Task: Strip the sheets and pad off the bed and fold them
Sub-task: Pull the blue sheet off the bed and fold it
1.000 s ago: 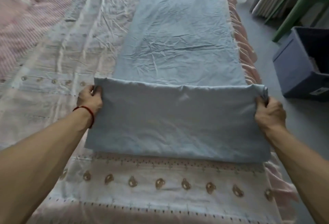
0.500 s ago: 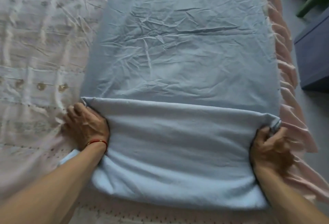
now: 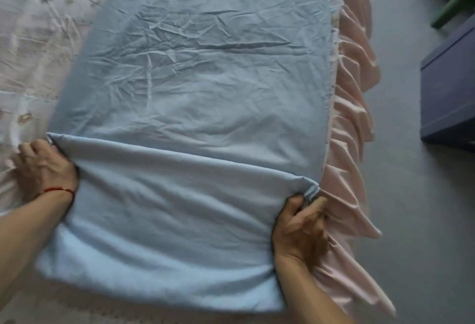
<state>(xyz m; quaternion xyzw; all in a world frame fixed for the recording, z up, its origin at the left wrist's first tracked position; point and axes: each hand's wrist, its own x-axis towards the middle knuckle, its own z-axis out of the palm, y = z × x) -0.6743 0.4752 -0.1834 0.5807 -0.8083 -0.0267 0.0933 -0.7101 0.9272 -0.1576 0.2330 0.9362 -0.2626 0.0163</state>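
A light blue sheet [image 3: 200,87] lies as a long strip along the right side of the bed, wrinkled on its far part. Its near end is folded over toward the far end, making a smooth doubled flap [image 3: 169,220]. My left hand [image 3: 45,166], with a red cord on the wrist, grips the left corner of the flap's leading edge. My right hand [image 3: 299,228] pinches the flap's right corner at the bed's edge.
Under the sheet lies a pale pink embroidered bedcover [image 3: 38,40] with a pink ruffled skirt [image 3: 352,123] hanging down the right side. On the grey floor [image 3: 411,220] to the right stands a dark blue box [image 3: 449,92]. A green leg [image 3: 452,4] shows at the top right.
Both hands have carried the folded edge further up the strip, so the doubled flap has grown longer. The view has swung closer and tilted to the left.
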